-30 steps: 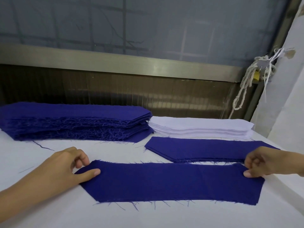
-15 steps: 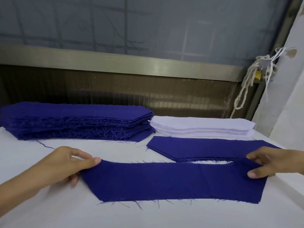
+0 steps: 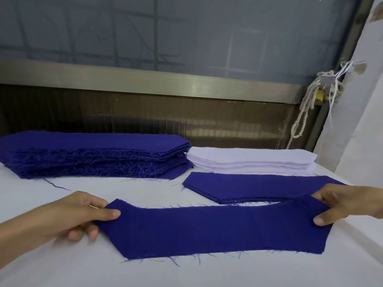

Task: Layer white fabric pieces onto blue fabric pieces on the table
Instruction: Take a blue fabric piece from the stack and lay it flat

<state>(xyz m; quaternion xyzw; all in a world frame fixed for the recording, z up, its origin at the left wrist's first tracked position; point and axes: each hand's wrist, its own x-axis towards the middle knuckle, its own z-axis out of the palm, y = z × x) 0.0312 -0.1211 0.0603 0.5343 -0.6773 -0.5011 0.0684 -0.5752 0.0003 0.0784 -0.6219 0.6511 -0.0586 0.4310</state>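
Note:
A long blue fabric piece (image 3: 209,228) is stretched across the near part of the white table (image 3: 51,266), its far edge lifted. My left hand (image 3: 80,214) pinches its left end, thumb on top. My right hand (image 3: 344,204) pinches its right end the same way. Behind it lies a thin pile of blue pieces (image 3: 259,186). Further back, a stack of white fabric pieces (image 3: 248,160) sits to the right of a thick stack of blue pieces (image 3: 93,154).
A metal rail and dark ribbed panel (image 3: 165,121) run along the table's far edge under a window. A knotted white rope (image 3: 308,108) hangs at the back right beside a white wall (image 3: 360,121). The table's right edge slopes near my right hand.
Both hands went from resting on the flat blue piece to pinching its ends. The far edge has risen off the table and the piece has shifted slightly away from me.

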